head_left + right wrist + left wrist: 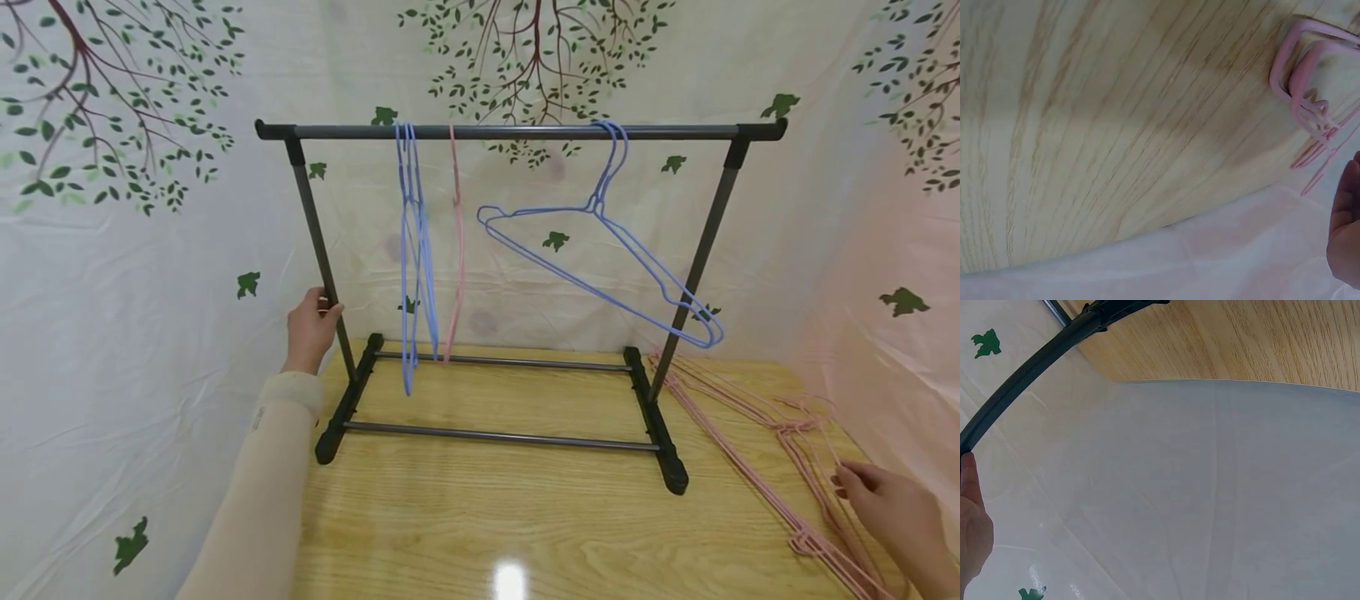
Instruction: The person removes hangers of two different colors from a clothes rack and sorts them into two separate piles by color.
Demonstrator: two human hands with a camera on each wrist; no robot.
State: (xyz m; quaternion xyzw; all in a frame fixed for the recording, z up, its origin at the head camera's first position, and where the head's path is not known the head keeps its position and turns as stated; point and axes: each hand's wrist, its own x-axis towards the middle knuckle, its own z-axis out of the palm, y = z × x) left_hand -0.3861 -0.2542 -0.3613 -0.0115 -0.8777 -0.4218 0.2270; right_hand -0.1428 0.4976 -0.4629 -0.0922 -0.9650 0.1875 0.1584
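A dark metal clothes rack (525, 132) stands on the table. My left hand (311, 332) grips its left post (318, 242); only part of that hand (975, 531) shows in the left wrist view. Several blue hangers (411, 250) hang edge-on from the left part of the bar, beside one pink hanger (459, 250). Farther right hang more blue hangers (600, 212), turned broadside. At the table's right side my right hand (892, 517) pinches the wire of a pink hanger (828, 433) from a loose pile. The right wrist view shows that hand (1344, 231) only at its edge.
Several pink hangers (738, 454) lie overlapping on the wooden table (487, 517), right of the rack's black foot (660, 442). Two lower crossbars join the feet. White cloth (150, 333) with leaf prints surrounds the table at the back and sides.
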